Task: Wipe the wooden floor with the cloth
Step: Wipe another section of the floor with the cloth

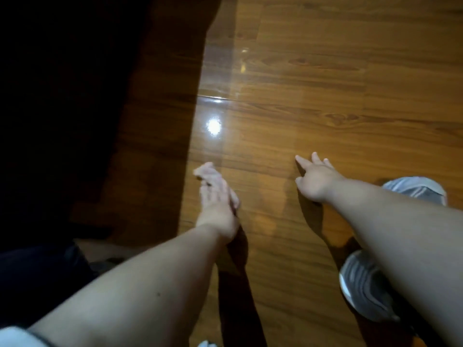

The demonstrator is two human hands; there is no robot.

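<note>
since the pale pink cloth (204, 171) lies bunched on the wooden floor (300, 96) just left of the frame's centre, most of it under the left hand (218, 204), the step in hand looks like a wiping stroke. only a crumpled corner shows, at the hand's 11 o'clock. the fingers seem to lie long and flat over the cloth, pressing it down rather than clenching it; blur hides whether the thumb tucks round it.

to wipe well, i would spread the wad flatter so more fabric meets the boards, keep the palm's weight over it, and run with the grain in overlapping passes.

at 3 o'clock of the cloth, apart from it, the right hand (317, 180) rests on the floor, released, fingers splayed, holding nothing. it probably serves as a prop, and should stay off boards already wiped.

a bright glare spot (214, 126) at 12 o'clock of the cloth can help show streaks. the deep shadow (75, 96) at 9 o'clock hides the floor there, so that strip needs care. grey shoes (416, 190) stand at 4 o'clock, a likely obstacle.
</note>
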